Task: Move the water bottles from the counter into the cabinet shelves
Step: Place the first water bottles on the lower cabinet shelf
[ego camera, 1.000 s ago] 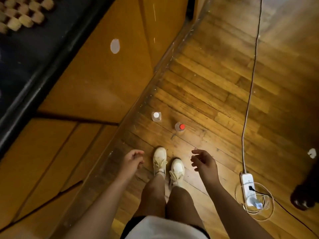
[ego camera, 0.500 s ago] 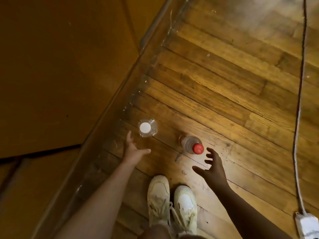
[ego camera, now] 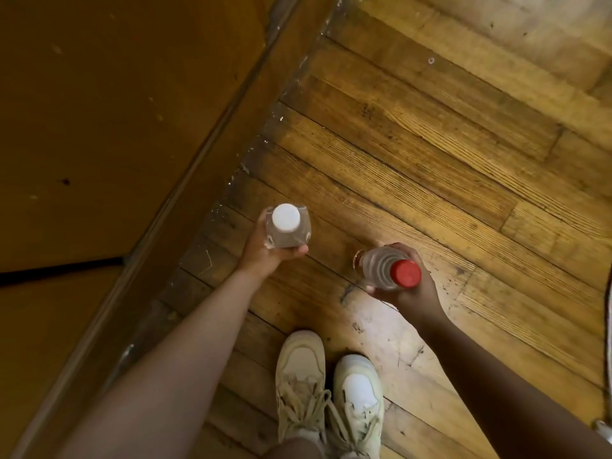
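Head view, looking straight down: the left hand [ego camera: 265, 251] is wrapped around a clear water bottle with a white cap [ego camera: 286, 217], its grip closed on the body from below and from the left, thumb tip showing at the bottle's near right edge. This white-capped bottle [ego camera: 288, 231] stands upright, so mostly its cap and shoulders show. It sits close to the dark baseboard [ego camera: 198, 180] that runs diagonally from near left to far right.

The right hand [ego camera: 409, 289] holds a second clear bottle with a red cap [ego camera: 405, 273], grip closed around the ribbed body, fingers curling over the far side and the thumb on the near left. This red-capped bottle [ego camera: 377, 266] leans, its cap tipped toward the near right. Whether either bottle's base touches the wooden floor [ego camera: 430, 144] cannot be told from this angle.

The two bottles are apart, the white-capped one to the left and slightly farther. Below them, near the bottom edge, two pale laced sneakers [ego camera: 328, 389] stand side by side on the floorboards. A brown wooden panel [ego camera: 99, 111] fills the left of the scene.
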Demonstrator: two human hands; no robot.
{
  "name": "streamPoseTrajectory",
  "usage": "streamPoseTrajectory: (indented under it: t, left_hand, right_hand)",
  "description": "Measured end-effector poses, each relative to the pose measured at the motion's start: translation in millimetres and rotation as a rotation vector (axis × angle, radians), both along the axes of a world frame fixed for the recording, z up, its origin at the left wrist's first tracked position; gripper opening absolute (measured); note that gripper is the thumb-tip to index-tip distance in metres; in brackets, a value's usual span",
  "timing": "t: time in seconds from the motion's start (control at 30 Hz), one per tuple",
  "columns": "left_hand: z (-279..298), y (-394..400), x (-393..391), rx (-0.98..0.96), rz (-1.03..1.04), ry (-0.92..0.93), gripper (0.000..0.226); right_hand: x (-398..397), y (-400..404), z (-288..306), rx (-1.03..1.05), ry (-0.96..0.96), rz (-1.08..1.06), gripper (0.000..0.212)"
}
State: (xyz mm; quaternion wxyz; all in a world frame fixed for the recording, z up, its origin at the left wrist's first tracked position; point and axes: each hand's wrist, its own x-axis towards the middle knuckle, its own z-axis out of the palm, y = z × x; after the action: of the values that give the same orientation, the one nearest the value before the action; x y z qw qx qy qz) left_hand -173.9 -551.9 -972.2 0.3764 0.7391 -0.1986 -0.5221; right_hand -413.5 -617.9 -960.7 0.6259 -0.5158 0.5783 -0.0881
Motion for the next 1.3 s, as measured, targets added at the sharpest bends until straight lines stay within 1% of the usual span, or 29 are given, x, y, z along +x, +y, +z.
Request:
streamPoseTrajectory:
  t: [0.17,0.27,0.33,0.4,0.5,0.6,0.7,0.77,0.83,0.9,1.0,1.17,1.2,1.3]
  left_hand:
    - [24.8,21.3,-11.0,0.073,-0.078,0.001,0.075]
    - [58.3,42.0,-25.2,0.114,-0.025,0.041,0.071]
    - [86.8,53.6,-34.7,0.107,0.030,0.081,0.061]
    - [120.5,61.7,-41.7,0.104,0.073,0.127,0.051]
    - [173.8,74.3,-48.9,0.108,0.110,0.177,0.048]
    - [234.3,87.1,-52.2,0.146,0.170,0.202,0.040]
    - [296.1,100.1,-58.4,0.148,0.261,0.223,0.034]
    - [338.9,109.7,-63.6,0.138,0.345,0.247,0.035]
    - [380.2,120.7,-69.0,0.120,0.419,0.277,0.042]
    - [420.6,131.9,-73.7,0.114,0.486,0.290,0.051]
    - [477.5,149.6,-79.2,0.079,0.547,0.266,0.048]
    - [552.2,186.7,-83.6,0.035,0.683,0.213,0.053]
    - [562.8,194.4,-83.8,0.023,0.734,0.212,0.051]
    - [591.9,221.7,-82.6,-0.051,0.877,0.202,0.042]
  right_hand:
    - [-12.8,9.7,39.6,0.098,0.015,-0.023,0.065]
    - [-19.8,16.9,76.6,0.173,-0.012,-0.023,0.056]
    - [-22.0,23.4,107.8,0.244,-0.038,-0.022,0.053]
    - [-22.4,29.4,143.7,0.301,-0.068,-0.011,0.055]
    - [-22.0,36.3,199.5,0.357,-0.080,0.013,0.061]
    - [-19.2,39.7,257.8,0.375,-0.091,0.065,0.055]
    - [-18.2,41.8,314.6,0.377,-0.093,0.097,0.057]
    - [-15.6,43.7,350.5,0.381,-0.119,0.113,0.046]
    - [-11.7,46.6,384.3,0.383,-0.139,0.104,0.043]
    - [-7.1,51.7,416.0,0.383,-0.151,0.078,0.048]
    - [1.8,62.2,461.4,0.384,-0.170,0.055,0.052]
    - [16.2,85.0,528.5,0.357,-0.189,0.149,0.063]
    - [19.6,91.1,540.3,0.355,-0.191,0.183,0.067]
    - [33.4,113.4,571.6,0.361,-0.201,0.289,0.096]
